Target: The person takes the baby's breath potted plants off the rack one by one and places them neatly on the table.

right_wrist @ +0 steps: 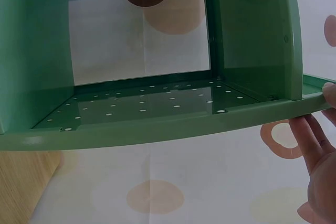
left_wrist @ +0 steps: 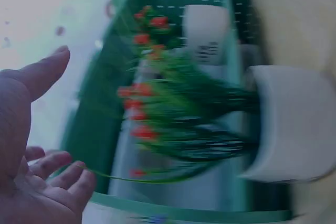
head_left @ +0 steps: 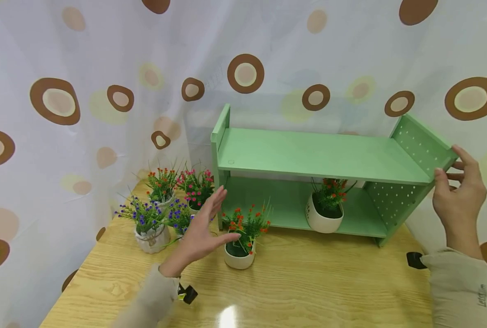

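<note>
A two-tier green shelf (head_left: 321, 155) stands at the back of the table. At the upper front edge of its right side panel, my right hand (head_left: 460, 193) grips the board between thumb and fingers; the right wrist view has these fingers (right_wrist: 310, 142) at the panel's rim. My left hand (head_left: 196, 239) is held with thumb and fingers spread beside a white pot of red-orange flowers (head_left: 239, 260) in front of the shelf. The left wrist view is blurred, with that pot (left_wrist: 294, 124) apart from the palm. On the lower tier sits another white pot of red flowers (head_left: 325, 218).
Left of the shelf are several more potted flowers: a blue-purple one (head_left: 151, 239), a second blue-purple one (head_left: 179, 218), a pink one (head_left: 196, 189) and an orange-red one (head_left: 161, 184). A dotted curtain (head_left: 268, 36) hangs behind the wooden table (head_left: 309, 282).
</note>
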{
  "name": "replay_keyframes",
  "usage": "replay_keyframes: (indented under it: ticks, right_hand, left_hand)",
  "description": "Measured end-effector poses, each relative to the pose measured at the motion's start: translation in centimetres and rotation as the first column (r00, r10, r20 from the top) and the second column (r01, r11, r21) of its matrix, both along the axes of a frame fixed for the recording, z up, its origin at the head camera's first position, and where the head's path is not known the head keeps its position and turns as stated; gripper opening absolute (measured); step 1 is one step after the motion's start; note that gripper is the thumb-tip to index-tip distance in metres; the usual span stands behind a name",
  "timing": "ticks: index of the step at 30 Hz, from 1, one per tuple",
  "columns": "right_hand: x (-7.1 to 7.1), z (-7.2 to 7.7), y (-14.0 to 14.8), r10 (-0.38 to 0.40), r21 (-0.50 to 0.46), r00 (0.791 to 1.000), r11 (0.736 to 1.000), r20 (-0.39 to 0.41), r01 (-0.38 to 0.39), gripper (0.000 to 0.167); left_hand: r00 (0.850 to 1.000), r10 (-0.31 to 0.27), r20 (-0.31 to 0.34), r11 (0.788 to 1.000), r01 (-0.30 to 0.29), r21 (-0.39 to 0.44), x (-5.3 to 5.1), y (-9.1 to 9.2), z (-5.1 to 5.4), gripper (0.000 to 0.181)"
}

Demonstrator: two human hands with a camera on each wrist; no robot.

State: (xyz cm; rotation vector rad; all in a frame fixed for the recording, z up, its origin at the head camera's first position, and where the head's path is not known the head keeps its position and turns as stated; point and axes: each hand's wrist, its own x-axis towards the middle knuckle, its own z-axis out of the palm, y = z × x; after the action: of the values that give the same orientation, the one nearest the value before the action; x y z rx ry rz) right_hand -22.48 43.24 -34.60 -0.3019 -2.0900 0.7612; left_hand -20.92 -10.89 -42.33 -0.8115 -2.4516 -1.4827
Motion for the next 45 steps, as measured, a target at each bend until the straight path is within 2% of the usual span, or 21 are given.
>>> replay_keyframes:
  ticks: [2,4,6,8,10,11,13,15,18,24,27,31,34,41,45]
  right_hand:
    - [0.1,0.1,0.0,-0.002,0.002,1.0,1.0,-0.005,0.002,0.056]
    - [0.1,0.2,0.0,-0.007,-0.001,1.0,1.0,-0.007,0.007,0.056]
    - [0.1,0.1,0.1,-0.016,-0.006,1.0,1.0,-0.006,0.016,0.056]
    - [0.1,0.1,0.1,-0.017,-0.02,1.0,1.0,0.002,0.017,0.056]
    - [0.1,0.0,0.1,-0.011,-0.027,1.0,1.0,0.003,0.011,0.056]
    - [0.0,0.0,0.1,-0.007,-0.027,1.0,1.0,0.003,0.007,0.057]
    - [0.0,0.0,0.1,0.002,-0.027,1.0,1.0,0.0,-0.002,0.057]
    - [0.0,0.0,0.0,0.003,-0.018,1.0,1.0,-0.007,-0.003,0.058]
    - [0.0,0.1,0.0,-0.002,-0.01,1.0,1.0,-0.005,0.002,0.058]
    - [0.1,0.2,-0.1,-0.005,-0.009,1.0,1.0,-0.008,0.005,0.057]
    - [0.2,0.2,-0.2,-0.004,-0.014,1.0,1.0,-0.011,0.004,0.057]
    - [0.3,0.2,-0.3,0.008,-0.022,1.0,1.0,-0.018,-0.008,0.056]
    - [0.3,0.2,-0.4,0.016,-0.027,1.0,0.999,-0.026,-0.017,0.056]
    - [0.3,0.2,-0.1,0.012,-0.031,1.0,0.999,-0.026,-0.012,0.057]
    - [-0.2,0.2,-0.1,0.026,-0.038,0.998,0.999,-0.059,-0.028,0.057]
  left_hand:
    - [0.994,0.003,-0.113,1.0,-0.003,0.0,-0.3,-0.3,2.5,0.105]
    - [0.971,0.022,-0.236,1.0,-0.023,-0.001,-1.0,-0.6,4.9,0.098]
    - [0.934,0.05,-0.353,0.999,-0.05,0.01,-2.1,-0.9,6.9,0.092]
    - [0.892,0.09,-0.442,0.996,-0.084,0.033,-3.3,-1.3,8.5,0.086]
    - [0.863,0.129,-0.489,0.992,-0.111,0.067,-4.4,-1.7,9.7,0.081]
    - [0.855,0.145,-0.498,0.989,-0.119,0.083,-5.0,-1.9,10.2,0.078]
    - [0.852,0.169,-0.495,0.985,-0.128,0.116,-6.0,-2.2,10.9,0.075]
    - [0.861,0.181,-0.475,0.982,-0.129,0.14,-6.9,-2.4,11.4,0.073]
    - [0.886,0.183,-0.426,0.979,-0.125,0.16,-8.0,-2.4,11.7,0.073]
    - [0.92,0.132,-0.37,0.978,-0.06,0.2,-9.5,-1.5,11.6,0.067]
    - [0.948,0.101,-0.3,0.976,-0.035,0.217,-9.4,-1.0,11.6,0.062]
    - [0.981,0.06,-0.183,0.972,-0.016,0.234,-8.1,-0.6,12.1,0.053]
    - [0.988,0.037,-0.151,0.971,0.0,0.24,-7.7,-0.8,12.2,0.047]
    - [0.982,0.031,-0.184,0.97,0.015,0.242,-10.2,-1.2,10.2,0.042]
    - [0.978,0.043,-0.205,0.973,0.005,0.232,-10.5,-1.4,10.0,0.041]
